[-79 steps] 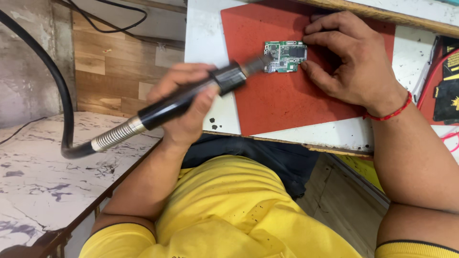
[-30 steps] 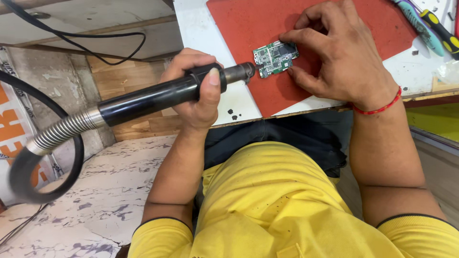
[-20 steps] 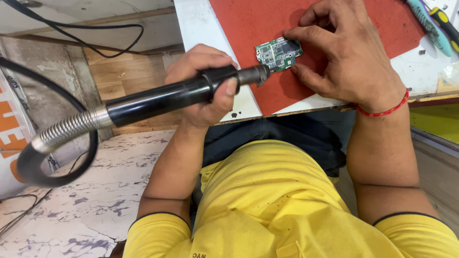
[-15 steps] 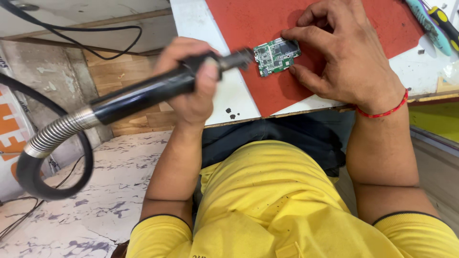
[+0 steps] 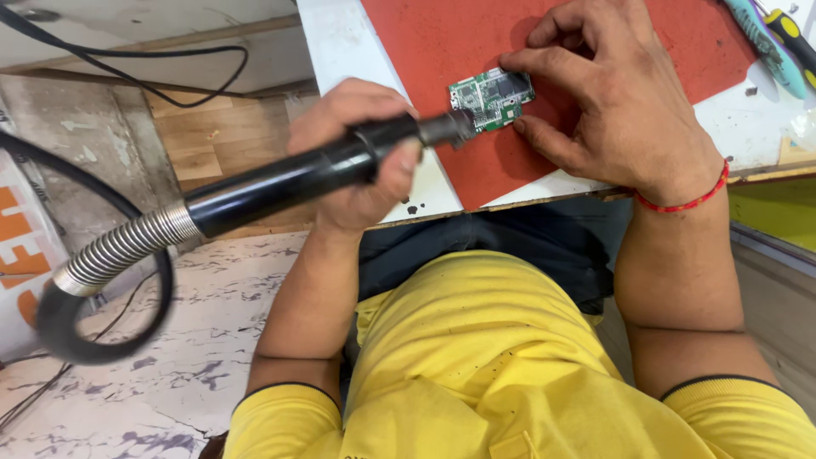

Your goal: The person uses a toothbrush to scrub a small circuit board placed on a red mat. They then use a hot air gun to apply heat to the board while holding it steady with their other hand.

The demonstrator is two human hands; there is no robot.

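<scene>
Circuit board (image 5: 491, 96): we find it flat on the red mat (image 5: 612, 51), near the counter (image 5: 340, 51) edge.
Right hand (image 5: 620, 93): arched, fingers pinching the board's edges.
Left hand (image 5: 361, 157): fingers wrapped around the black hot-air handpiece (image 5: 314, 174), nozzle at the board's left end.

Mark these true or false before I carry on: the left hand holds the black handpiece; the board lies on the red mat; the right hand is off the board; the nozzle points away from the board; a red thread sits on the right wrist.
1. The left hand holds the black handpiece. True.
2. The board lies on the red mat. True.
3. The right hand is off the board. False: its fingers pin the board's right edge.
4. The nozzle points away from the board. False: its tip is at the board's left edge.
5. A red thread sits on the right wrist. True.
</scene>
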